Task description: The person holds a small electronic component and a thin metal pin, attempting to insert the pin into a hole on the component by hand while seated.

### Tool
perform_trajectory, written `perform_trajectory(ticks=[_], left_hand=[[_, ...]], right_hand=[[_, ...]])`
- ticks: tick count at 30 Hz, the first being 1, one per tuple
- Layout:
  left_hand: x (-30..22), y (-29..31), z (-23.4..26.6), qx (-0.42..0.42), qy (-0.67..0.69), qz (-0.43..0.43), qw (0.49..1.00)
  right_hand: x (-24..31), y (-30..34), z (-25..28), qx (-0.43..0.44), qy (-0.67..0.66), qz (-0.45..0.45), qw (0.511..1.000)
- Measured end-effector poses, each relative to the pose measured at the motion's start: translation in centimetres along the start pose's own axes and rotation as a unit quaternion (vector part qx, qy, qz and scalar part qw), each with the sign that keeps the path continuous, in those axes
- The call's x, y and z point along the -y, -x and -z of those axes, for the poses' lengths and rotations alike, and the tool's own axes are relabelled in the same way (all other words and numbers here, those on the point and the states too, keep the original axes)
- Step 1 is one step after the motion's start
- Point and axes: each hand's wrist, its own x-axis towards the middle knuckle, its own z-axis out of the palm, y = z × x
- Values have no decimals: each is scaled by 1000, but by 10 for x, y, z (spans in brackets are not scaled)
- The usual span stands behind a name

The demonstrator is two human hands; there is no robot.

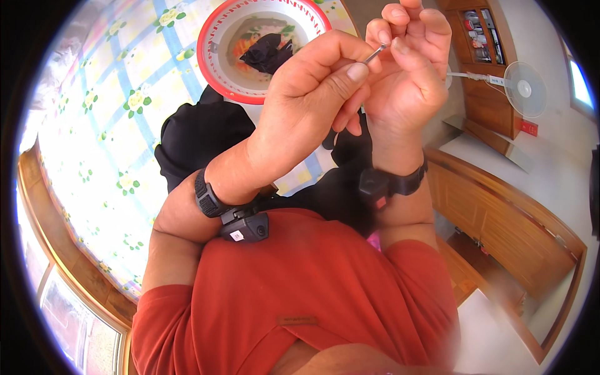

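Observation:
My left hand (315, 84) pinches a thin, short metal tool (374, 54) between thumb and index finger; its exact kind is too small to tell. The tool's tip reaches the fingertips of my right hand (409, 84), which is raised palm toward me. Its fingers are loosely bent and apart, and I see nothing held in them. Beyond my left hand stands a white basin with a red rim (215, 84). Water and a dark wet cloth (267, 55) are inside it, over a coloured pattern on the bottom.
A flowered, blue-checked cloth (94, 144) covers the surface at left and under the basin. My black-clad knee (203, 137) is beside it. To the right are a clear round fan (525, 89), a wooden cabinet (481, 94) with shelves, and a wooden panelled piece (500, 219).

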Motion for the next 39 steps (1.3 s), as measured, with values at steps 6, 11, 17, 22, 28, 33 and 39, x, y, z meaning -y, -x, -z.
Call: perform_trajectory(ticks=[6, 11, 17, 22, 28, 33, 39], left_hand=[[3, -1, -3, 3, 2, 4, 1000], [0, -1, -5, 1, -11, 27, 1000], [5, 0, -4, 10, -13, 7, 1000], [4, -1, -4, 7, 13, 30, 999], [2, -1, -4, -5, 46, 54, 997], [8, -1, -5, -21, 138, 56, 989], [16, -2, -4, 4, 246, 58, 968]], right_hand=[[5, 0, 0, 37, 20, 7, 999], [3, 1, 4, 47, 93, 70, 992], [3, 0, 10, 91, 108, 100, 985], [-3, 0, 9, 79, 89, 119, 986], [-7, -1, 20, 86, 148, 149, 974], [-5, 0, 9, 113, 108, 138, 978], [2, 2, 7, 103, 58, 67, 991]])
